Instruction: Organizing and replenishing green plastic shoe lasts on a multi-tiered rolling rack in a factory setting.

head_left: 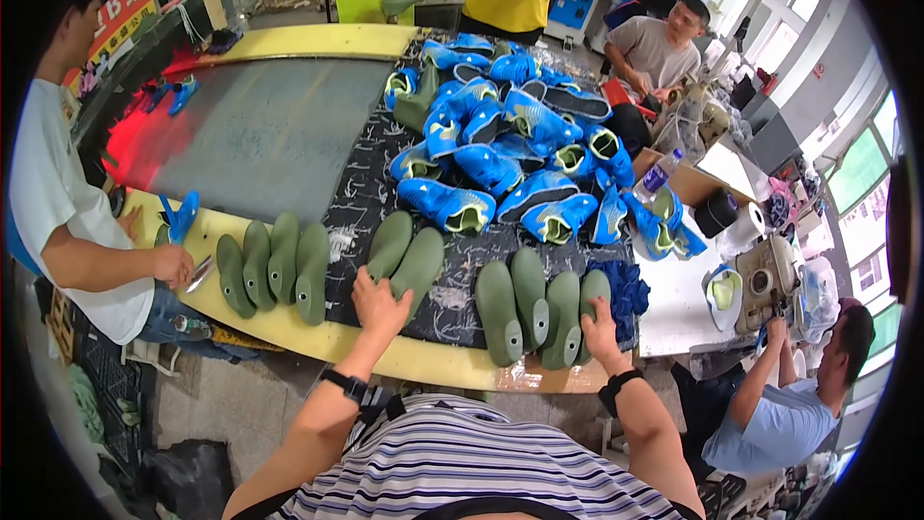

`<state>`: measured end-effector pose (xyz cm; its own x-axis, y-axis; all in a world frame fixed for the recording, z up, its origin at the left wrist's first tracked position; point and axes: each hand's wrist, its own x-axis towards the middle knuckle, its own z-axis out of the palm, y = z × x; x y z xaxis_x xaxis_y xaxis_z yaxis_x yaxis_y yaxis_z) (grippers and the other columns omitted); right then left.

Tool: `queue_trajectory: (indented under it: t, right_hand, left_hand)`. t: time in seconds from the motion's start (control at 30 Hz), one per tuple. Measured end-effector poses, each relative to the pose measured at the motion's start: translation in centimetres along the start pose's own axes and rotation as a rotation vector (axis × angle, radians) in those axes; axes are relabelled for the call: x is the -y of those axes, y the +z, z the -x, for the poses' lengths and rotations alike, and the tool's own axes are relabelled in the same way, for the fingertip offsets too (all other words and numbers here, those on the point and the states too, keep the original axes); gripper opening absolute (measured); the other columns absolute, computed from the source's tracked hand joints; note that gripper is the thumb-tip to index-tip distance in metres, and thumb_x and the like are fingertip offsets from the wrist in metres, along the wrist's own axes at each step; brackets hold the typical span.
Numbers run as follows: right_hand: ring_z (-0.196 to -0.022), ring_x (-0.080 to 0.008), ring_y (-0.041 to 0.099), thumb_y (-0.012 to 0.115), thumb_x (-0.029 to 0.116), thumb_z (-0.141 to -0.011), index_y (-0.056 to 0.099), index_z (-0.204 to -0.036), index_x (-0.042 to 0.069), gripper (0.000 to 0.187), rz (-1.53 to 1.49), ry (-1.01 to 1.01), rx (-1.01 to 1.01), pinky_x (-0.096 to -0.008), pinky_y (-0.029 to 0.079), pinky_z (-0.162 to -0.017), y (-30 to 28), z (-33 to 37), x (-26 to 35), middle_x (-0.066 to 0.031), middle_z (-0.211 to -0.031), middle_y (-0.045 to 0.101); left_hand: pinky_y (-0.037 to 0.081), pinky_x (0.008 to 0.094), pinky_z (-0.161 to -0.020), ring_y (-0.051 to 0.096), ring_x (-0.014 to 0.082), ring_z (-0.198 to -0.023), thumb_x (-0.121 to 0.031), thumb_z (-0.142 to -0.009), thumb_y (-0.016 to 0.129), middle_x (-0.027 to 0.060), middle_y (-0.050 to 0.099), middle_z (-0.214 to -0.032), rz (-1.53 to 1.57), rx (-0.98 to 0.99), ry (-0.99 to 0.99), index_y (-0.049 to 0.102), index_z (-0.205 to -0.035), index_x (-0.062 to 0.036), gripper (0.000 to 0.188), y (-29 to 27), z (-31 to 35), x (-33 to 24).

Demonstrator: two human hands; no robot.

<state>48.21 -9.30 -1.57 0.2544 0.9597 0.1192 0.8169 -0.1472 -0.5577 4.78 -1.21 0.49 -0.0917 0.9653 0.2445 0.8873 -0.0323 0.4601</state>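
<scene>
Touching the near ends of two green lasts (420, 265) in the head view, the left hand (379, 306) has thumb and fingers apart; whether it grips them, I cannot tell. The right hand (600, 329) touches the rightmost of another four lasts (499, 313); its grip is unclear too. All lie along the near side of the table (414, 363). Beyond them blue shoes (486, 169) are heaped, several showing pale green insides. Right of the heap is a bottle (658, 173), its contents indistinct.
</scene>
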Motion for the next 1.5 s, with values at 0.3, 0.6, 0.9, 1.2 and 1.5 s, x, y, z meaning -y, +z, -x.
queue_trajectory:
  t: [0.3, 0.6, 0.9, 1.2, 1.5]
  right_hand:
    - [-0.133, -0.0366, 0.031, 0.056, 0.026, -0.08, 0.048, -0.124, 0.005, 0.049, -0.004, 0.072, 0.015, -0.0516, 0.026, -0.102, 0.8, 0.3, 0.3, -0.0238, -0.137, 0.038]
    - [-0.132, -0.0387, 0.03, 0.058, 0.025, -0.078, 0.049, -0.123, 0.006, 0.049, 0.01, 0.073, 0.015, -0.0525, 0.027, -0.101, 0.7, 0.0, 0.0, -0.0254, -0.139, 0.037]
    - [-0.134, -0.0357, 0.029, 0.058, 0.026, -0.079, 0.051, -0.123, 0.006, 0.049, -0.011, 0.117, -0.015, -0.0486, 0.024, -0.105, 0.6, 0.5, 0.3, -0.0227, -0.14, 0.037]
    - [-0.136, -0.0355, 0.027, 0.057, 0.027, -0.08, 0.051, -0.124, 0.007, 0.049, -0.029, 0.131, -0.004, -0.0469, 0.022, -0.107, 0.2, 0.5, 1.2, -0.0218, -0.141, 0.037]
    - [-0.132, -0.0394, 0.032, 0.059, 0.023, -0.078, 0.055, -0.118, 0.004, 0.045, -0.049, 0.106, -0.047, -0.0446, 0.025, -0.108, 0.1, 0.2, 1.3, -0.0254, -0.137, 0.04]
  left_hand:
    - [0.035, 0.0498, -0.091, 0.043, 0.041, -0.105, -0.037, -0.066, 0.073, 0.0241, 0.042, -0.116, -0.147, 0.053, -0.11, 0.067, -0.091, 0.006, 0.051, -2.6, 1.0, 2.7]
    - [0.037, 0.0507, -0.09, 0.042, 0.0397, -0.109, -0.036, -0.062, 0.074, 0.0239, 0.04, -0.12, -0.147, -0.13, -0.104, 0.066, -0.087, 0.0037, 0.047, -0.4, 1.6, 1.8]
    - [0.032, 0.0486, -0.094, 0.038, 0.0378, -0.113, -0.039, -0.062, 0.072, 0.0228, 0.041, -0.121, -0.141, 0.003, -0.119, 0.068, -0.093, 0.0017, 0.051, -1.6, 0.3, 1.5]
    - [0.03, 0.0451, -0.098, 0.034, 0.0328, -0.121, -0.039, -0.067, 0.07, 0.0169, 0.04, -0.128, -0.201, 0.053, -0.132, 0.068, -0.096, -0.0014, 0.047, -1.4, -1.6, 0.3]
    - [0.029, 0.0426, -0.1, 0.035, 0.0319, -0.121, -0.04, -0.068, 0.069, 0.0165, 0.04, -0.13, -0.18, 0.031, -0.12, 0.068, -0.094, -0.0029, 0.046, -1.6, -1.7, 0.4]
